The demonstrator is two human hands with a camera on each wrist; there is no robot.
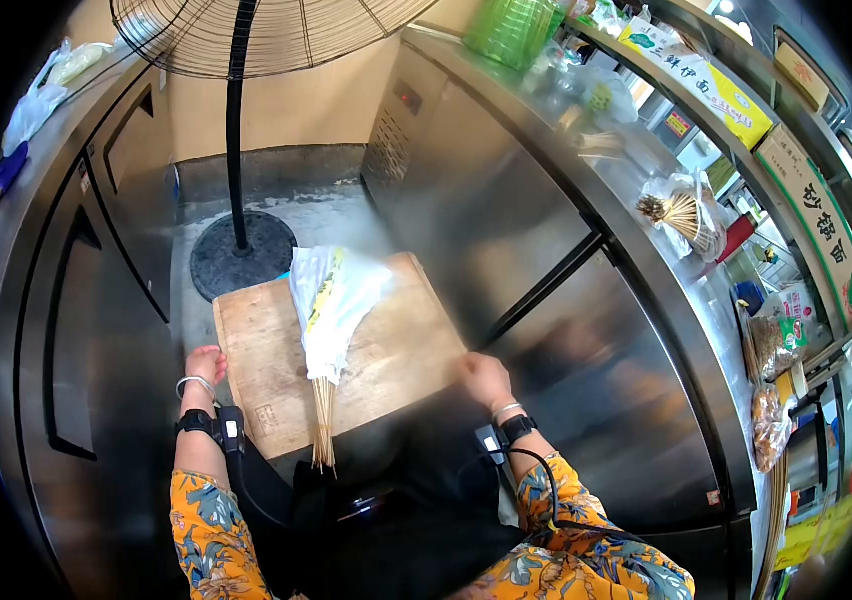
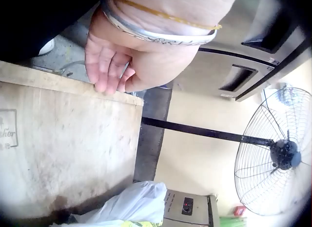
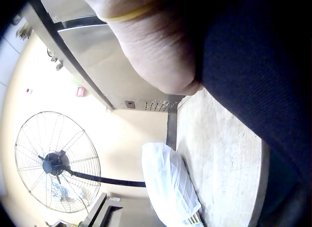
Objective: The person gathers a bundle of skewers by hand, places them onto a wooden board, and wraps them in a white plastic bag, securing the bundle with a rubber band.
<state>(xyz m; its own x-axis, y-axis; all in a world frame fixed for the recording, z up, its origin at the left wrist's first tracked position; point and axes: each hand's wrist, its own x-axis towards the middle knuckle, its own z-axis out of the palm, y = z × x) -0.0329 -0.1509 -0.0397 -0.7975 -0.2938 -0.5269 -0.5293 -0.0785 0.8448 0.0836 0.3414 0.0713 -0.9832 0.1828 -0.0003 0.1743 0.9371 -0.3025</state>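
Observation:
A wooden cutting board (image 1: 406,350) lies in front of the person's body. Along its middle rests a bundle of thin wooden skewers (image 1: 323,415), its far part wrapped in a white plastic bag (image 1: 326,305); the bare ends stick out past the board's near edge. At the left edge, my left hand (image 1: 207,364) grips the board, its curled fingertips (image 2: 101,85) on the rim in the left wrist view. My right hand (image 1: 486,380) holds the opposite edge with fingers bent, mostly hidden behind the heel of the hand (image 3: 161,66) in the right wrist view.
Steel cabinets (image 1: 586,370) flank both sides. Beyond the board a standing fan has its round base (image 1: 241,250) on the floor. On the right counter are another skewer bundle (image 1: 676,212), bagged goods (image 1: 771,425) and cardboard boxes (image 1: 811,220). Plastic bags (image 1: 36,110) lie at the left.

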